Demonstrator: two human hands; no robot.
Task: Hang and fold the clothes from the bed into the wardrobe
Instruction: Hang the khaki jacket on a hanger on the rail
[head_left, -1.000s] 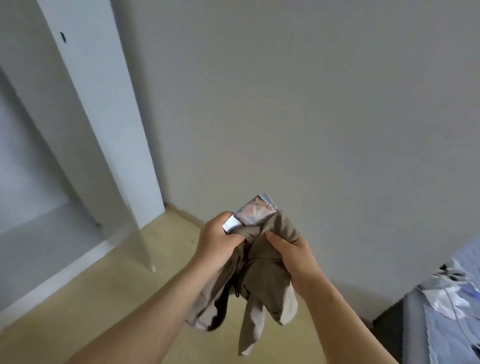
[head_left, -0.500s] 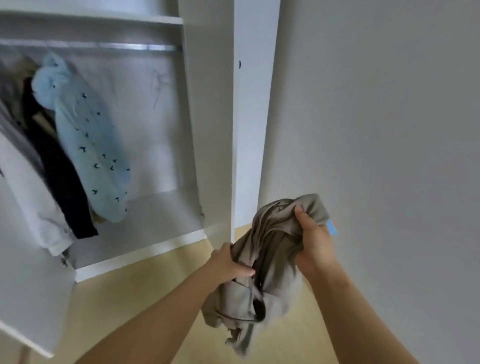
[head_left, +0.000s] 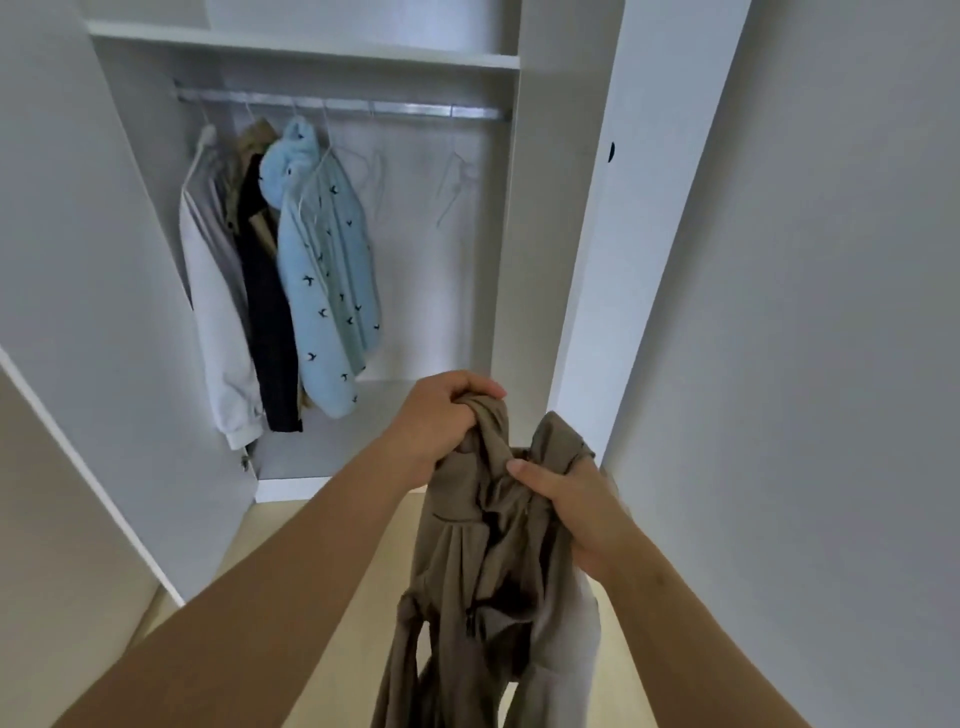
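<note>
Wardrobe (head_left: 431, 291) had swung into view; left hand (head_left: 441, 415) and right hand (head_left: 576, 512) gripped a bunched khaki garment (head_left: 488, 566), probably needing an empty hanger (head_left: 454, 179) next.

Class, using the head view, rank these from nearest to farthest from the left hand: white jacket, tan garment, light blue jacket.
1. tan garment, gripped by the left hand.
2. light blue jacket, hanging mid-rail.
3. white jacket, hanging far left.

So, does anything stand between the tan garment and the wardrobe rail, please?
Nothing visible does. The left hand and right hand hold the tan garment before the open wardrobe; the right part of the rail carries only empty hangers, hung clothes bunched at the left.
</note>
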